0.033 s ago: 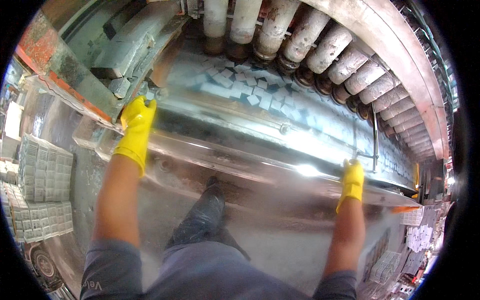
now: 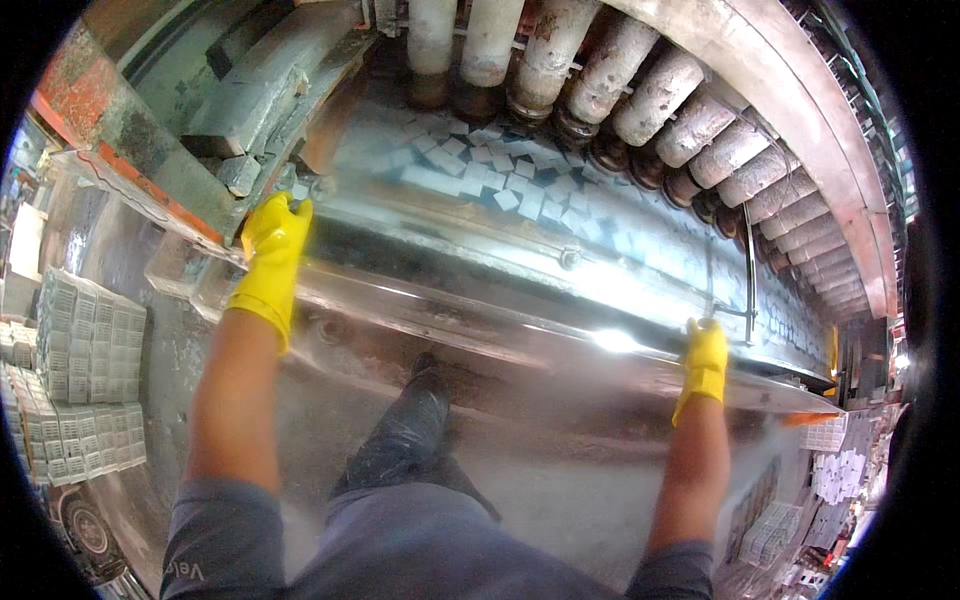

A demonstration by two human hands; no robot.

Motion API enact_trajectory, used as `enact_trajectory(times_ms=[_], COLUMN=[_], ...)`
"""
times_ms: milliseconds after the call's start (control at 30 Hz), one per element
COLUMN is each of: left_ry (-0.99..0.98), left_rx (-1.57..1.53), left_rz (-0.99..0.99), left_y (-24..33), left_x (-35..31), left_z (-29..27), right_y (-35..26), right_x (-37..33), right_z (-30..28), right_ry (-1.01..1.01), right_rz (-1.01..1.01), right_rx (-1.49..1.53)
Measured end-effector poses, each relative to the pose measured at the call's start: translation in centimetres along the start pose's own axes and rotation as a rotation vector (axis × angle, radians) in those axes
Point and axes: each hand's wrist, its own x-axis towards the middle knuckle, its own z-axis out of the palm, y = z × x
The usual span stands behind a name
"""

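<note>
Both my hands wear yellow rubber gloves and are set wide apart along the near side of a long machine. My left hand [image 2: 274, 245] is closed, its fingers curled over the left end of a long, shiny, see-through panel [image 2: 450, 322]. Farther right, my right hand [image 2: 704, 360] is closed round the panel's upper edge, beside a thin upright metal rod [image 2: 750, 290]. Fingertips of both hands are hidden behind the edge. Beyond the panel, many small pale square pieces [image 2: 520, 185] lie scattered on a wet-looking bed.
A row of thick grey cylinders [image 2: 545, 60] stands over the bed under a curved metal beam [image 2: 790, 90]. An orange-edged steel frame [image 2: 130, 150] rises at the left. White plastic crates [image 2: 95, 340] are stacked on the left floor; another crate [image 2: 770, 532] sits lower right.
</note>
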Motion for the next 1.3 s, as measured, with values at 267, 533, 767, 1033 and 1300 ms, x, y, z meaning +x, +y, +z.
enact_trajectory(times_ms=[267, 533, 767, 1033, 1300], left_ry=[0.0, 0.031, -0.031, -0.005, 0.006], left_rx=[0.027, 0.034, 0.001, 0.011, 0.044], left_rz=[-0.04, -0.003, -0.019, -0.016, -0.015], left_y=[-1.0, -2.3, -1.7, 0.2, 1.5], left_x=[-1.2, -1.6, 0.8, 3.8, 5.6], left_z=[0.0, -0.1, 1.1, 1.4, 1.7], right_y=[1.7, 1.1, 2.0, -3.0, -3.6], right_x=[-1.0, -2.1, 2.2, 2.4, 4.6], right_z=[-0.6, -0.6, 0.7, 0.3, 0.7], right_ry=[0.003, -0.003, 0.079, 0.022, 0.02], right_rz=[-0.012, -0.006, -0.094, 0.005, -0.048], right_rx=[-0.086, -0.109, -0.204, -0.061, -0.006])
